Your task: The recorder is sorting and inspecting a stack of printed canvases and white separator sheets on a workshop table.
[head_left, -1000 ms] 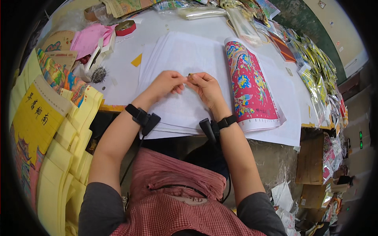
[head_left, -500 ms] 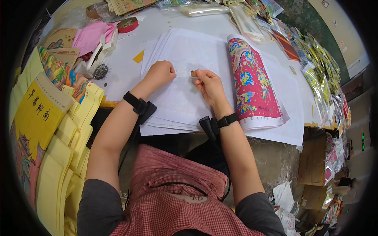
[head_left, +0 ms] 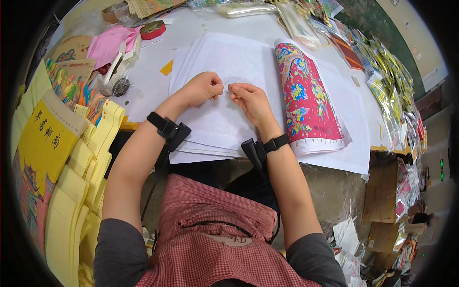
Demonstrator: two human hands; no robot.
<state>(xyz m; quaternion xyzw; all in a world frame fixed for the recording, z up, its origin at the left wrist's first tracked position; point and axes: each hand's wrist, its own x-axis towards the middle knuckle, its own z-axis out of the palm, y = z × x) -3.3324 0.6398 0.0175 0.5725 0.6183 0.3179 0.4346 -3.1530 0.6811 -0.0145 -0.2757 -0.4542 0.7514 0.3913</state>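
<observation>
My left hand (head_left: pixel 203 88) and my right hand (head_left: pixel 248 99) meet fingertip to fingertip over a stack of white sheets (head_left: pixel 229 55) on the table. Both are closed in a pinch, and a thin pale strand (head_left: pixel 224 84) shows between them. What else my right fingers hold is too small to tell. Each wrist wears a black strap with a small device. A rolled canvas printed in pink with coloured flowers (head_left: pixel 303 98) lies just right of my right hand, on top of the white sheets.
Yellow booklets (head_left: pixel 45 138) are piled along the left edge. Pink paper (head_left: pixel 107 45), a red tape roll (head_left: pixel 154 29), a white box (head_left: pixel 114 71) and a dark spiky ball (head_left: pixel 122 87) lie far left. Plastic packets (head_left: pixel 389 91) line the right edge; cardboard boxes (head_left: pixel 380 196) stand below.
My left hand had pulled away to the left as a fist half a second ago; now it is back against my right fingertips. My right hand shifted slightly up.
</observation>
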